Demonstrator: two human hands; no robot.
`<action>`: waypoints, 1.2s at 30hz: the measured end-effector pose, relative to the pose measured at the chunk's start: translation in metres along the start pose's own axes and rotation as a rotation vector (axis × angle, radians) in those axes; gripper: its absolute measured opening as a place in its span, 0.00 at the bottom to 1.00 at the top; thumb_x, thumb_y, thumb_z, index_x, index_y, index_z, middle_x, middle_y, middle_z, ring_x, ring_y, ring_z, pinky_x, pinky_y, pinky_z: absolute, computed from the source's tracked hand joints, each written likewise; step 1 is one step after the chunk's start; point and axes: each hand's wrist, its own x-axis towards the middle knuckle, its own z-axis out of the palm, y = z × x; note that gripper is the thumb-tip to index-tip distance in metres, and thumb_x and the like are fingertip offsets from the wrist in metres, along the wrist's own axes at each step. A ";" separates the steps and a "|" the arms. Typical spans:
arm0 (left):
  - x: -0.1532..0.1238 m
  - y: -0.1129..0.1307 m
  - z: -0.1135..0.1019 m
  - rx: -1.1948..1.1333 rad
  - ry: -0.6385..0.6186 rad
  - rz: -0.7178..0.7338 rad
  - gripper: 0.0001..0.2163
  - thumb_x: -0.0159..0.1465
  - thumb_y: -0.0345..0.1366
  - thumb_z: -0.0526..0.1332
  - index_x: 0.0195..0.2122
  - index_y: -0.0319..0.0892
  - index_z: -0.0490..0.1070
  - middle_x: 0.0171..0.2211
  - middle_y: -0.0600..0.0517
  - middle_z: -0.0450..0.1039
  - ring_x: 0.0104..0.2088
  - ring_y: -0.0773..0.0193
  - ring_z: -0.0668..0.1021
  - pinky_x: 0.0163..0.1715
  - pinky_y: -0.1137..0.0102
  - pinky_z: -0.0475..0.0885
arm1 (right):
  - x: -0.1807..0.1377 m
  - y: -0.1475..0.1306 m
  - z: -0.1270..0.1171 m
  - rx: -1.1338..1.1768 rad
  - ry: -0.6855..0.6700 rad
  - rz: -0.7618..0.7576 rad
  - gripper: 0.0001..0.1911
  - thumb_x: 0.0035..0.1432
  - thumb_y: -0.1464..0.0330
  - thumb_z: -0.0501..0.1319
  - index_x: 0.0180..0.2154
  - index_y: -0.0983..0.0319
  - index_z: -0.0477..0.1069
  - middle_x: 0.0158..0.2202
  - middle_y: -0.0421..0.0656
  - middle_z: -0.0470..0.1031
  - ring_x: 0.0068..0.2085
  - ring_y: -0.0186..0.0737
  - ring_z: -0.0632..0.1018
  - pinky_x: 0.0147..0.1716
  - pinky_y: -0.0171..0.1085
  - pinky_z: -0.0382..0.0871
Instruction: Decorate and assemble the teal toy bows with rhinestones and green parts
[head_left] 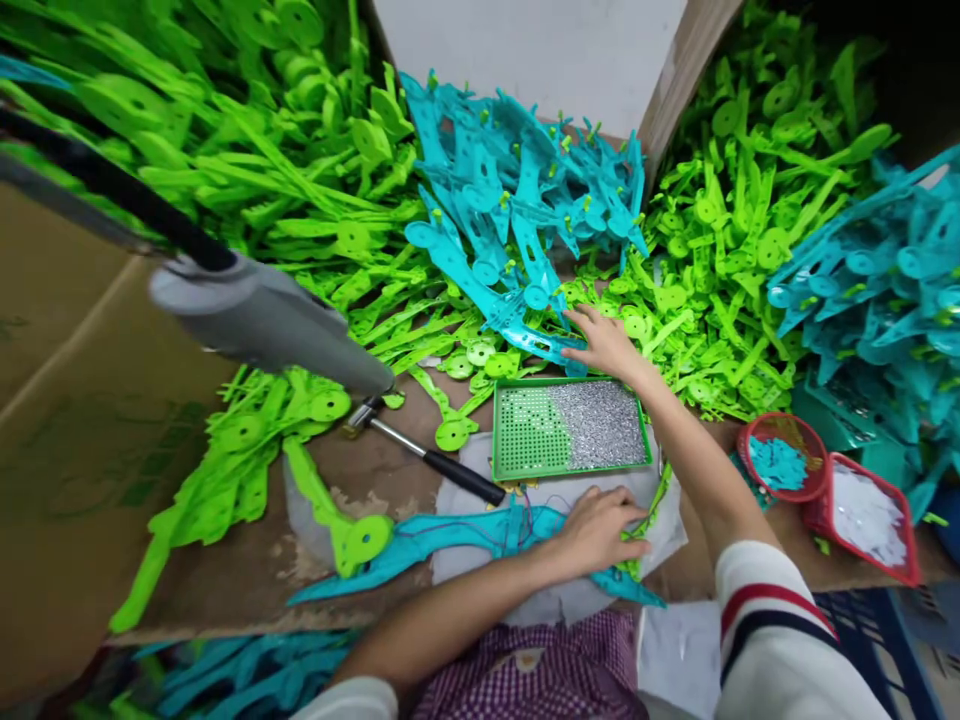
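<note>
Left hand (600, 528) lies palm-down, fingers loosely curled, pressing a teal piece (450, 535) flat on white cloth (480, 460) nearest the body; whether it grips is unclear. Just beyond it sits a green tray (570, 428) of small metal bits, a hammer (427, 455) off its left side. Beyond the tray, right hand (607, 345) reaches out, fingers spread on a teal part (536, 345) at the heap's edge, touching, not clasped; red baskets (825, 480) lie right of that arm.
</note>
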 end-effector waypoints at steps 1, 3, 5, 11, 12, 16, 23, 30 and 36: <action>0.000 0.000 0.000 0.003 0.003 0.002 0.24 0.65 0.55 0.63 0.58 0.50 0.73 0.50 0.51 0.75 0.51 0.56 0.77 0.51 0.62 0.65 | 0.003 -0.001 0.008 -0.001 -0.029 0.016 0.38 0.62 0.54 0.61 0.70 0.55 0.54 0.70 0.53 0.58 0.65 0.61 0.66 0.58 0.57 0.64; 0.000 -0.001 0.000 0.007 0.004 0.006 0.24 0.65 0.55 0.63 0.57 0.49 0.73 0.50 0.51 0.75 0.51 0.56 0.77 0.51 0.62 0.65 | 0.008 0.006 0.019 -0.014 -0.039 0.039 0.39 0.62 0.55 0.62 0.70 0.53 0.53 0.69 0.53 0.60 0.65 0.61 0.67 0.56 0.57 0.65; 0.000 0.000 0.000 0.009 0.006 0.007 0.23 0.65 0.55 0.63 0.57 0.49 0.74 0.50 0.51 0.75 0.50 0.56 0.77 0.50 0.62 0.65 | 0.010 0.020 0.021 -0.048 -0.010 0.059 0.32 0.63 0.57 0.61 0.66 0.56 0.61 0.64 0.53 0.68 0.61 0.60 0.70 0.54 0.56 0.65; -0.001 0.000 -0.001 -0.003 0.008 0.008 0.23 0.65 0.54 0.64 0.57 0.49 0.74 0.49 0.51 0.75 0.50 0.56 0.77 0.50 0.63 0.65 | 0.006 0.066 -0.005 -0.183 0.056 0.097 0.14 0.67 0.63 0.55 0.45 0.62 0.76 0.47 0.53 0.77 0.48 0.52 0.74 0.49 0.53 0.58; -0.001 0.000 -0.001 -0.004 0.008 0.008 0.23 0.65 0.54 0.64 0.57 0.50 0.74 0.50 0.51 0.75 0.50 0.56 0.77 0.50 0.63 0.65 | 0.006 0.069 -0.010 -0.174 0.090 0.088 0.14 0.68 0.64 0.54 0.45 0.62 0.75 0.46 0.54 0.77 0.48 0.51 0.73 0.49 0.53 0.58; 0.000 -0.001 0.000 -0.006 0.006 0.008 0.23 0.64 0.53 0.64 0.57 0.50 0.74 0.51 0.51 0.75 0.50 0.56 0.77 0.50 0.62 0.66 | 0.007 0.052 -0.022 -0.099 0.178 0.069 0.13 0.68 0.64 0.53 0.46 0.61 0.73 0.46 0.52 0.77 0.48 0.50 0.74 0.45 0.48 0.60; 0.000 0.004 -0.006 -0.002 -0.008 -0.019 0.22 0.65 0.51 0.64 0.58 0.51 0.74 0.52 0.49 0.76 0.52 0.52 0.77 0.54 0.59 0.66 | 0.020 -0.081 0.006 0.040 0.074 0.163 0.15 0.68 0.60 0.56 0.47 0.62 0.73 0.48 0.51 0.80 0.44 0.50 0.80 0.39 0.43 0.69; 0.001 0.006 -0.008 -0.005 -0.019 -0.023 0.20 0.64 0.47 0.66 0.58 0.52 0.74 0.55 0.49 0.75 0.55 0.49 0.75 0.54 0.57 0.67 | 0.004 -0.127 0.006 0.504 -0.104 -0.207 0.28 0.71 0.50 0.50 0.62 0.61 0.66 0.64 0.50 0.71 0.62 0.44 0.73 0.58 0.41 0.68; 0.000 0.005 -0.007 -0.003 -0.032 -0.045 0.20 0.65 0.50 0.65 0.56 0.50 0.75 0.52 0.49 0.75 0.50 0.51 0.76 0.53 0.58 0.67 | -0.022 -0.066 0.001 0.364 0.002 -0.076 0.17 0.73 0.65 0.51 0.55 0.61 0.73 0.56 0.48 0.77 0.56 0.42 0.76 0.56 0.43 0.68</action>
